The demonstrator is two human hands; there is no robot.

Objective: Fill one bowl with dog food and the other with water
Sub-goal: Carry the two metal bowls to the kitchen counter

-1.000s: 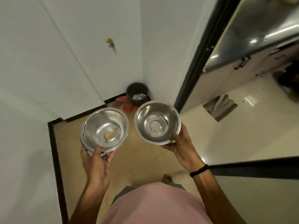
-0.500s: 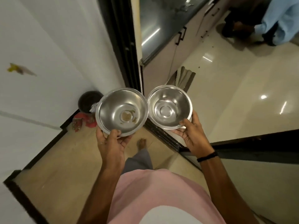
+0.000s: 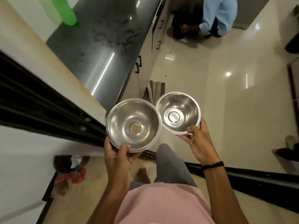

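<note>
Carrying is done one bowl to a hand, short of the dark counter (image 3: 105, 46). The left hand (image 3: 118, 156) is clamped on the near rim of the crumbed bowl (image 3: 134, 125), with the thumb laid over the lip and the fingers curled beneath. The right hand (image 3: 199, 143) is pinched likewise on the near rim of the clean bowl (image 3: 178, 113). The hands are kept apart, though the two rims are brought close; whether they touch cannot be told.

Both bowls are held mouth up and roughly level, a grip judged fit for walking and for setting down or filling without a change of hold. A few pale crumbs are seen in the bottom of the crumbed bowl, just off the counter's near end. The clean bowl is held farther out from the counter, over the glossy floor (image 3: 226, 102), and is seen bare. Neither food nor water is in them, so the task is judged barely begun.

Past the bowls, a grey cloth (image 3: 156, 90) is seen at the foot of the counter's front. At the counter's far left a green bottle (image 3: 64, 12) is stood. Beyond the counter's far end a person in blue (image 3: 218, 15) is crouched, so room must be allowed there.
</note>
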